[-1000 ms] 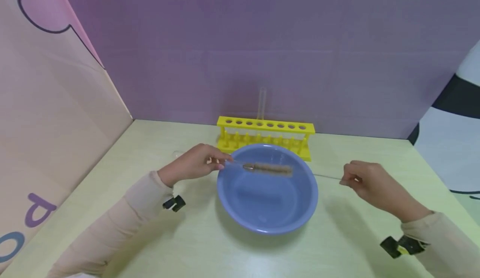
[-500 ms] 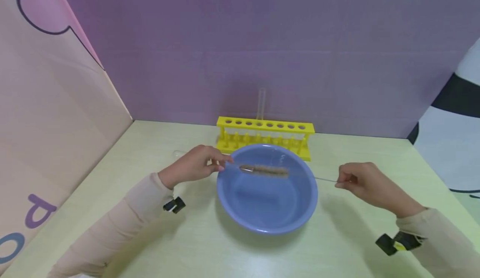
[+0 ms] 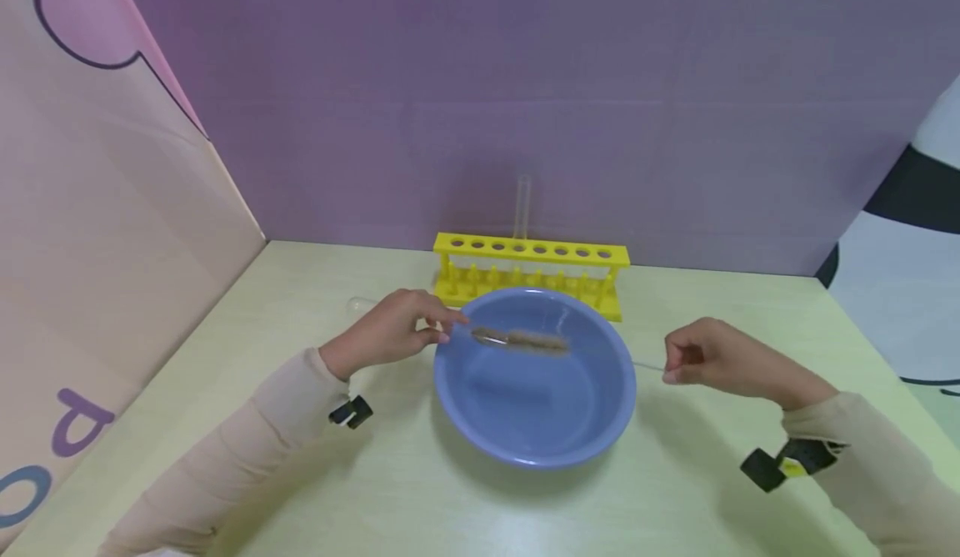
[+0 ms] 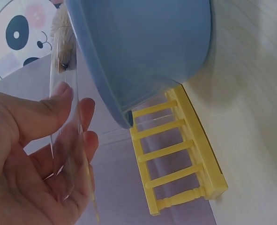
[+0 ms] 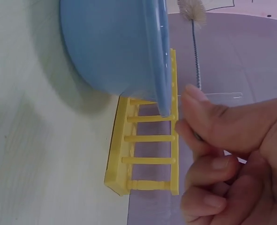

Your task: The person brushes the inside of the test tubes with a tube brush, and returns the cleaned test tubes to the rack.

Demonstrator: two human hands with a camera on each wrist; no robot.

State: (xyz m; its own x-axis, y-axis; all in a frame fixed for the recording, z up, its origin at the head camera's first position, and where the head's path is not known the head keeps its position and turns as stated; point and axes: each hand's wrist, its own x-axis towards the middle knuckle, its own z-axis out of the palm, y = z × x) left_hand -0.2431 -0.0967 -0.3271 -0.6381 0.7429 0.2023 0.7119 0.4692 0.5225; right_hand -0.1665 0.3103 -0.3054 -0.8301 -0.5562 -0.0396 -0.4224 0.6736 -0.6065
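My left hand (image 3: 397, 330) holds a clear glass test tube (image 4: 64, 126) lying across the palm, its mouth toward the right over the basin. My right hand (image 3: 723, 365) pinches the thin wire handle (image 5: 196, 56) of a test tube brush between thumb and forefinger. The brush's tan bristles (image 3: 538, 343) sit partly inside the tube's mouth; the rest shows outside it. Tube and brush are in line above a round blue basin (image 3: 534, 462). In the left wrist view, brush hair (image 4: 63, 23) fills the tube's end beside the basin's rim.
Behind the basin stands a yellow test tube rack (image 3: 531, 248) with a clear test tube (image 3: 522, 207) upright in it. A clear rounded glass end (image 3: 358, 305) shows behind the left wrist. A purple backdrop (image 3: 525, 82) rises at the back of the pale table (image 3: 360, 490).
My right hand has moved left toward the basin, pushing the brush farther into the test tube. The left hand has stayed nearly still.
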